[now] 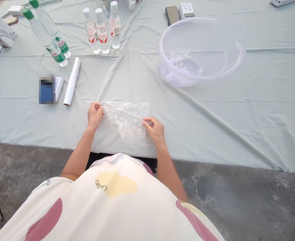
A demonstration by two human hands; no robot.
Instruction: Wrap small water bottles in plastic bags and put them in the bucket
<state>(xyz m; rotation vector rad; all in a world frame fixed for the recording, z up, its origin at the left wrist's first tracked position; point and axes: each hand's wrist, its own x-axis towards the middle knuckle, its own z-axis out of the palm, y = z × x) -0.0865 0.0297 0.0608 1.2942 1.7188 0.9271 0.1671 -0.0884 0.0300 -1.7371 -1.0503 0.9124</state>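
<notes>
A crinkled, clear plastic bag (129,117) is stretched between my two hands above the near part of the table. My left hand (95,114) pinches its left end, fingers closed on the film. My right hand (154,130) grips the right side between thumb and fingers. The lower part of the bag hangs in gathered folds. To the left of my left hand lies a white roll of plastic (71,82), set at a slant. A translucent tub (172,78) with some clear plastic inside stands beyond my right hand.
Two green-capped bottles (52,48) and several white-capped bottles (102,35) stand at the back left. A blurred blue item (46,93) lies left of the roll. A dark phone (173,15) and a white device (187,10) sit behind the tub. The cloth-covered table (212,127) ends near my body.
</notes>
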